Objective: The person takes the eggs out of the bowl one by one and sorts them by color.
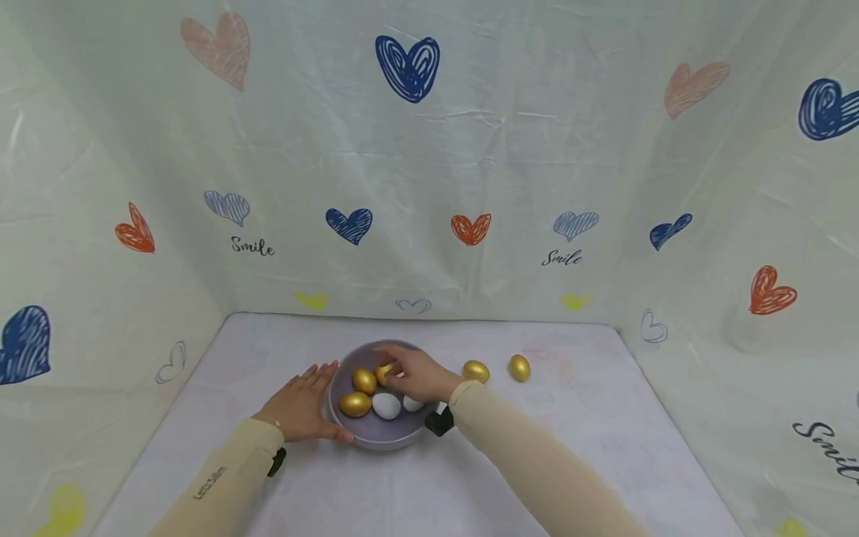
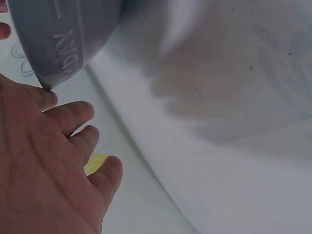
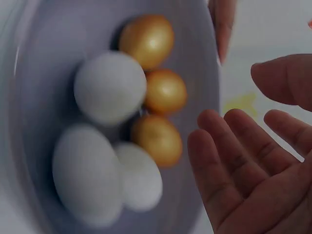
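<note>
On the white counter (image 1: pixel 570 418), draped like the walls in pale cloth printed with hearts, a shallow round grey bowl (image 1: pixel 349 356) sits at centre. Landmark: the bowl.

Inside the bowl: three glossy gold eggs and matte white eggs, packed close. From the head view, one gold egg (image 1: pixel 354 404) lies at the near-left side, another (image 1: pixel 365 380) just behind it, and a white egg (image 1: pixel 386 405) is touching the first gold one. The right wrist view shows three white eggs (image 3: pixel 110 87) and three gold ones (image 3: pixel 156 140) bunched together on the bowl floor.

Right hand (image 1: pixel 417 375): over the bowl's far-right part, fingers relaxed and spread, holding nothing; fingertips just beside the third gold egg (image 1: pixel 384 372).

Left hand (image 1: pixel 303 406): flat on the counter against the bowl's left outer wall, fingers straight, thumb at the near rim.

Right of the bowl, outside it: two more gold eggs on the counter, one (image 1: pixel 476 371) near the right wrist, the other (image 1: pixel 520 368) just beyond it.
</note>
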Tool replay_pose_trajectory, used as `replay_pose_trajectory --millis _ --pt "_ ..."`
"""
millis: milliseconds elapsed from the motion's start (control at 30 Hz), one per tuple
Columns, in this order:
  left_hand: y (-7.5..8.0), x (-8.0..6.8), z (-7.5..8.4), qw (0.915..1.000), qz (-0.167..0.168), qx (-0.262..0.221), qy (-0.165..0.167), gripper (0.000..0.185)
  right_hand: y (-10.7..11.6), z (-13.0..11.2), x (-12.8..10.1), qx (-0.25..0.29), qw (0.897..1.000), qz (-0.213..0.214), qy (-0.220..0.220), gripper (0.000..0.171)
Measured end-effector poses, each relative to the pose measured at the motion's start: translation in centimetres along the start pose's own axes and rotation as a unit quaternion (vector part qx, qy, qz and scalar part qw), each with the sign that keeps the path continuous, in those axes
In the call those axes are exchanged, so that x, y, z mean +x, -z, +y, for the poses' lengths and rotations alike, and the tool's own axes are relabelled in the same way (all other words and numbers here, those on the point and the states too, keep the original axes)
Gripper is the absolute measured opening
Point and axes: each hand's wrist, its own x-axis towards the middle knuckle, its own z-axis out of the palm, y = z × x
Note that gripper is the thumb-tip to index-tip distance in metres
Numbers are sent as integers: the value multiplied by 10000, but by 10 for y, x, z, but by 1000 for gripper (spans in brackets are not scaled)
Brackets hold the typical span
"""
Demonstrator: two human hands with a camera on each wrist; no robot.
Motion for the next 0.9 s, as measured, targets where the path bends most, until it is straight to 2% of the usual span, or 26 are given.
replay_pose_trajectory --millis 67,300,633,900 --pt "0 -1 1 10000 -2 -40 -12 139 -13 -2 5 0 9998 -190 74 56" --pt "2 -2 3 9999 29 -78 -109 137 -38 -2 12 -662 9958 -538 324 57" --pt "4 -4 4 9995 208 89 -220 136 -45 -5 15 -1510 9854 -653 444 56" --pt "2 -3 1 9996 176 90 -198 136 -49 -2 21 -1770 9811 -656 435 56"
